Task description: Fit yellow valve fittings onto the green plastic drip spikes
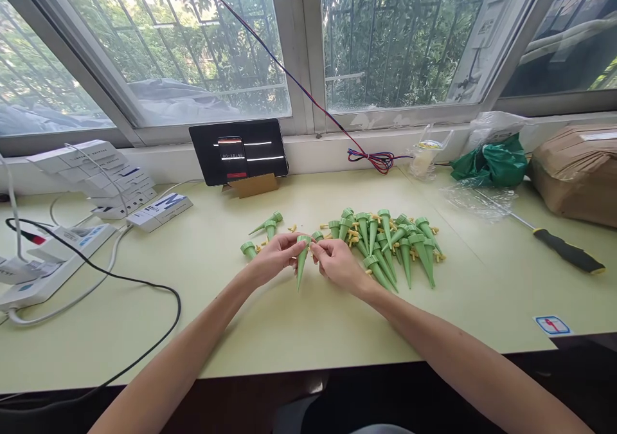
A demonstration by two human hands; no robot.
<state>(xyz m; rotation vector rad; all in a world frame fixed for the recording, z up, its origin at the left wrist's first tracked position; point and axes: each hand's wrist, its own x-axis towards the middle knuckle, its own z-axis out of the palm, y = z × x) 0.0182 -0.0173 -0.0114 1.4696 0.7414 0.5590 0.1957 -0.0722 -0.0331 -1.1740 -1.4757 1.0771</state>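
Note:
My left hand (277,254) is closed around the capped top of a green plant watering spike (301,270), its tip pointing down over the table. Against the right side of that cap, the fingers of my right hand (337,262) are pinched together; whatever sits between them is hidden. Right beside my right hand lies a pile of similar green watering spikes (405,260) with ribbed caps and small yellow valves (354,235) among them. Behind my left hand are a few more spikes (249,250).
A tablet (238,151) leans on a cardboard stand at the back. White boxes (160,212), a power strip (58,270) and a black cable (139,281) occupy the left. On the right lie a screwdriver (569,251), a green bag (491,161) and a brown parcel (576,170).

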